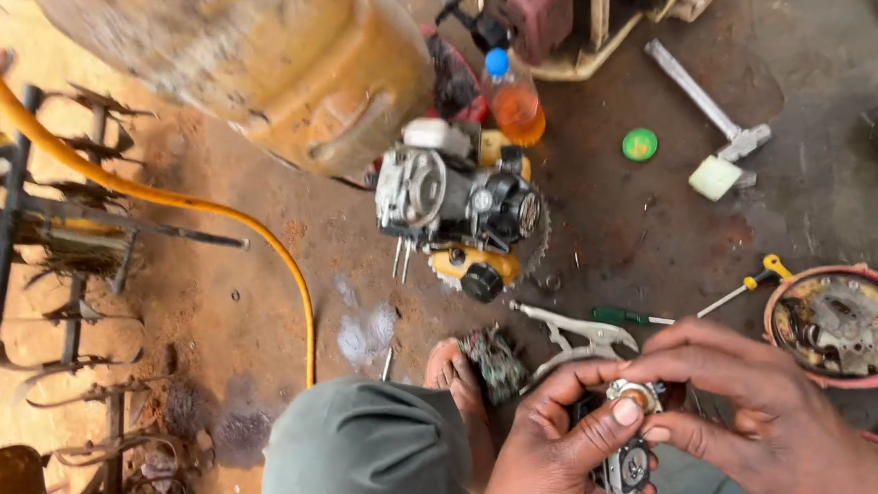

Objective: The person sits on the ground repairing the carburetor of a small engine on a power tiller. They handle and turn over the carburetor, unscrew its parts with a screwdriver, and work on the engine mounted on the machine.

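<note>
My left hand (559, 441) grips a small metal carburettor-like part (631, 437) from below, thumb pressed on its side. Fingertips of my right hand (757, 401) pinch the round brass-coloured piece (635, 395) on top of that part. Both hands are at the bottom right, over my knee (365, 451) in grey-green cloth. On the floor ahead lies a small engine (462, 211) with a yellow body and a toothed wheel.
Locking pliers (579, 335), a green-handled screwdriver (628, 317) and a yellow-handled one (746, 286) lie on the oily concrete. A red bowl of parts (844, 326) sits right. A hammer (713, 122), green cap (639, 144), orange-liquid bottle (515, 103), yellow hose (166, 196), large tank (279, 55), rusty tines (70, 276).
</note>
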